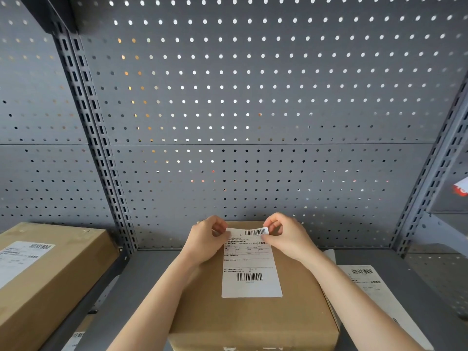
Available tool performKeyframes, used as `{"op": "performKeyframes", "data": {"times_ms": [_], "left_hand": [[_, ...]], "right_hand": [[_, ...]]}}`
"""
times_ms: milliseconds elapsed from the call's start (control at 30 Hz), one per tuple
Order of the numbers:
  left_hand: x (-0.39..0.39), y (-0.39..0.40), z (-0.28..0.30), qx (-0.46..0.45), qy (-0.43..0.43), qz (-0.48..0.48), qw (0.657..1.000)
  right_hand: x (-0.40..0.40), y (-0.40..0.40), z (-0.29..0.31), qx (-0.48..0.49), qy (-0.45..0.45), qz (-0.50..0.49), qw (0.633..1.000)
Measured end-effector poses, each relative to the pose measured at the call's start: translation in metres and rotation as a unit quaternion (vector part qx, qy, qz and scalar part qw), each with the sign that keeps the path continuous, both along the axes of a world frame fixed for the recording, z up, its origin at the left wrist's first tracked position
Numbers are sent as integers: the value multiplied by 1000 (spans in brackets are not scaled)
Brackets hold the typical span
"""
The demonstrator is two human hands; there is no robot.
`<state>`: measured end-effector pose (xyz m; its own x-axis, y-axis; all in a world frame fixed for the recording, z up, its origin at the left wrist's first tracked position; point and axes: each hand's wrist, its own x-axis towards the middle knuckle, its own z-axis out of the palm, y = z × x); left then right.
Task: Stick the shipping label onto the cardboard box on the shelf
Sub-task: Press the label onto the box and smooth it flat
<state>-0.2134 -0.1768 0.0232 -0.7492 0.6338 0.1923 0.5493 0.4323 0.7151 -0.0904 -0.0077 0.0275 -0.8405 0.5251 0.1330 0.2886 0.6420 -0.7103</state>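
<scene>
Lower centre of frame: shipping label (251, 271) lies on top of cardboard box (253, 317) on the shelf (141, 287). Left hand (205, 241) and right hand (288, 236) each pinch a top corner of the label, that edge curled up.

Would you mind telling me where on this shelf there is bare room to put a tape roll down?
The shelf is bare left of the middle box, up to the slotted post. Right of that box it is crowded: a loose label sheet lies there. Both hands, left hand and right hand, hold the label over the box top.
</scene>
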Motion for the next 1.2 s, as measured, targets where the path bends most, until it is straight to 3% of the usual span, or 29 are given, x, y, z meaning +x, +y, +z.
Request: {"op": "performKeyframes", "data": {"times_ms": [1200], "left_hand": [[-4, 5, 0, -5, 26, 5, 1000]], "right_hand": [[-7, 1, 1, 9, -1, -7, 1000]]}}
